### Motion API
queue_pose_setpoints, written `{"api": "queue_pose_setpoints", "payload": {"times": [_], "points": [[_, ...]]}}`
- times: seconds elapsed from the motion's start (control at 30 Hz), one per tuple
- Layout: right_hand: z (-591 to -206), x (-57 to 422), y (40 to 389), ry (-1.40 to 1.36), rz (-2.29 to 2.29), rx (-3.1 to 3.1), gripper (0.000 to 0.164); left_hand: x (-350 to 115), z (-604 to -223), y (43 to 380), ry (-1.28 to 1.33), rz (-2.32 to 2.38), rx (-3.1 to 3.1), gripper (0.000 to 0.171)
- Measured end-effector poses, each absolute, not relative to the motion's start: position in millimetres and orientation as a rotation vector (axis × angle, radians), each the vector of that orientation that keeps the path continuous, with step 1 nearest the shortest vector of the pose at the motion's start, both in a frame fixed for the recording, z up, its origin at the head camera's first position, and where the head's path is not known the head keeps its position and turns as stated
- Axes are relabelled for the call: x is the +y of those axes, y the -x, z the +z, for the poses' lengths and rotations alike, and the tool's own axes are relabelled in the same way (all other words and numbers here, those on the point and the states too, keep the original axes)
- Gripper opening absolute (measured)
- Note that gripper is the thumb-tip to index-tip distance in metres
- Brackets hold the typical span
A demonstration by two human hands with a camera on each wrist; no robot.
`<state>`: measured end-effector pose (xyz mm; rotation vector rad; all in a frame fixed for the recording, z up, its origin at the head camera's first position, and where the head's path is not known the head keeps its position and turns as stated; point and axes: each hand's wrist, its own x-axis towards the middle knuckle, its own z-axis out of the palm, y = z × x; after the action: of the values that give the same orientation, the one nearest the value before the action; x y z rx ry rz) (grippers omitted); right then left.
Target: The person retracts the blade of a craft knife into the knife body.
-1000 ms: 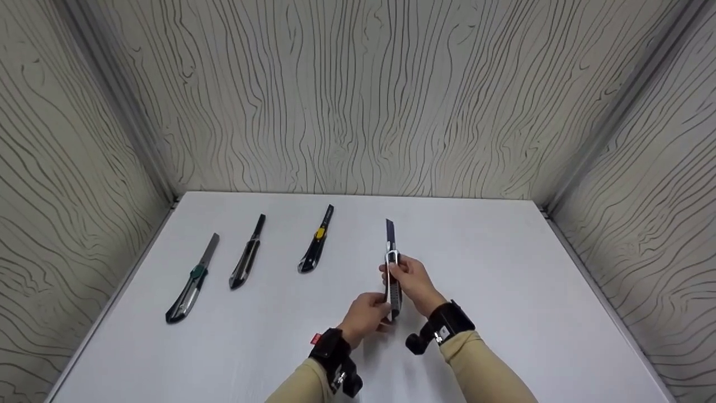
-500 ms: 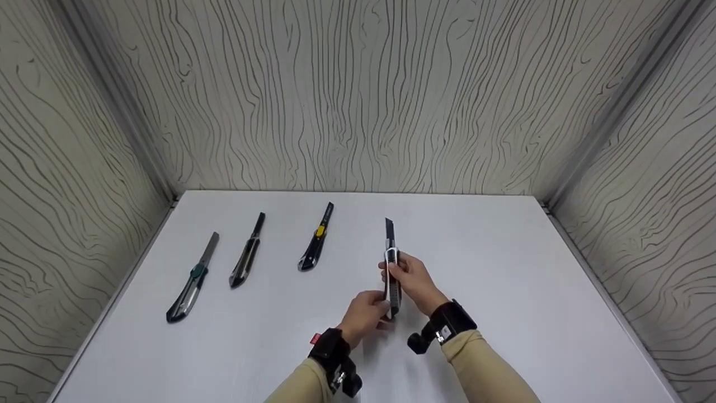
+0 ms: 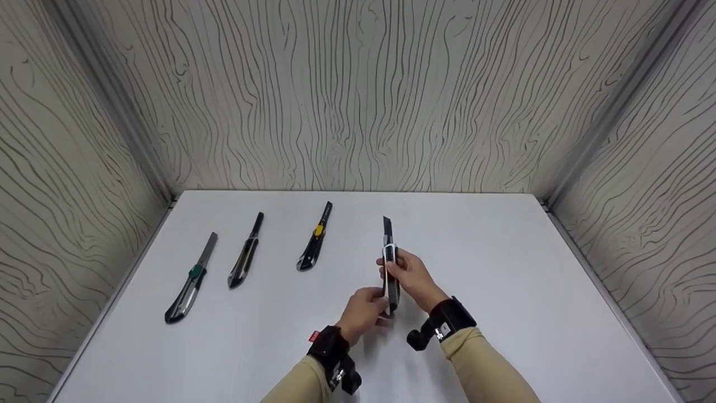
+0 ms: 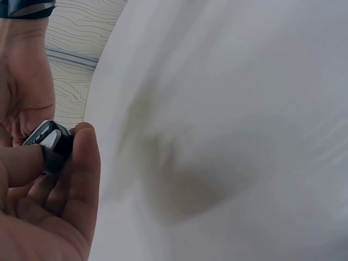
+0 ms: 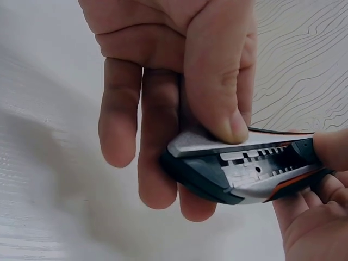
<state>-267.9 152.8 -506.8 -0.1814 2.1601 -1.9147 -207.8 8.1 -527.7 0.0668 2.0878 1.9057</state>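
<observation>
In the head view, a silver and dark utility knife (image 3: 390,274) is held off the table, its blade (image 3: 387,225) out and pointing away. My right hand (image 3: 414,275) grips the knife's middle, thumb on top. At the rear end, my left hand (image 3: 363,313) pinches the handle between thumb and fingers. The right wrist view shows the knife's slotted handle (image 5: 258,168) with orange edging, the left thumb (image 5: 217,98) pressing its butt and the right thumb (image 5: 331,150) farther along. In the left wrist view, only the dark end of the knife (image 4: 54,142) shows between fingers.
To the left lie a green-and-silver knife (image 3: 184,299), a dark-and-gold knife (image 3: 243,263) and a black knife with a yellow slider (image 3: 311,252), blades out. They rest on a white table (image 3: 503,252) walled by wood-grain panels (image 3: 335,101).
Both hands and the held knife have shifted slightly up and left in the head view. The grip looks the same, and the other knives lie as before.
</observation>
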Motion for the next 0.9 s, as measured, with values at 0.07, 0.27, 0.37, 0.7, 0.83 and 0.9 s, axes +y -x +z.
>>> {"api": "queue_pose_setpoints", "payload": {"times": [0.07,0.27,0.37,0.7,0.83,0.9], "points": [[-507.6,152.6,267.9,0.19,-1.91,2.148,0.031,7.7,-529.0,208.6,-0.064,1.897,2.098,0.029],[-511.1,153.8,268.0,0.199,-1.865,2.158,0.037,6.7,-532.0,208.5,-0.06,1.878,2.112,0.029],[-511.5,155.1,267.6,0.196,-1.817,2.195,0.039,4.1,-532.4,206.9,-0.06,1.866,2.124,0.029],[-513.9,152.7,264.5,0.115,-1.807,2.233,0.033,1.9,-537.3,206.5,-0.073,1.826,2.185,0.029],[-515.6,150.5,262.6,0.099,-1.855,2.216,0.034,2.7,-537.7,206.3,-0.058,1.858,2.095,0.028],[-516.3,149.6,262.2,0.089,-1.87,2.204,0.034,3.0,-538.2,206.3,-0.052,1.879,2.051,0.028]]}}
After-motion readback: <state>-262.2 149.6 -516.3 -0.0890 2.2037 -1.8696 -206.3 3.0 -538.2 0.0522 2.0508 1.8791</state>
